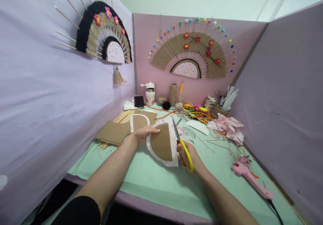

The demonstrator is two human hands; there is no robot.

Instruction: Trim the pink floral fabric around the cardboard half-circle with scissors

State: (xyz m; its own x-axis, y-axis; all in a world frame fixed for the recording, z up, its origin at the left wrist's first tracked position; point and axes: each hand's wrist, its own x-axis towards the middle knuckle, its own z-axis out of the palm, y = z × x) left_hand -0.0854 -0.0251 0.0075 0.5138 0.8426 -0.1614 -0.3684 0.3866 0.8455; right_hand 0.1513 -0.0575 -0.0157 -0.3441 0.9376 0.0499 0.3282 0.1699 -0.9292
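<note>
My left hand (pixel 143 133) grips the left edge of a semicircular cardboard piece (pixel 163 141) that is backed by white dotted fabric showing as a border around it. The piece is held just above the green table mat (pixel 156 181). My right hand (pixel 189 155) holds yellow-handled scissors (pixel 179 140). Their blades point away from me and run along the right edge of the fabric.
More cardboard pieces (pixel 114 132) and bamboo sticks (pixel 123 117) lie to the left. Pink fabric scraps (pixel 228 125), coloured cords (pixel 196 112), twine spools (pixel 173 94) and a white bottle (pixel 150 95) crowd the back. A pink glue gun (pixel 249 178) lies at the right. Woven fans (pixel 190 55) hang on the partitions.
</note>
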